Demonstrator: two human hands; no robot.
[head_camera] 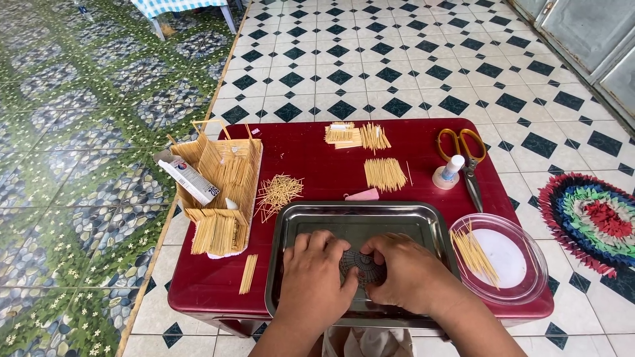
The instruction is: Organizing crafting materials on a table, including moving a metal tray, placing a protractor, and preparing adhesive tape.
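Note:
Both of my hands rest inside a shallow metal tray (297, 221) at the near edge of a dark red table (311, 152). My left hand (314, 277) and my right hand (407, 271) press together on a small round dark disc with pale radial lines (359, 263), fingers curled over its edges. Most of the disc is hidden under my fingers.
A toothpick-built model with a glue tube (218, 178) stands at the table's left. Loose toothpick piles (278, 193), bundles (385, 174), yellow-handled scissors (466, 155), a glue bottle (450, 170) and a clear round lid holding sticks (503, 258) surround the tray. A round rag rug (592, 218) lies to the right.

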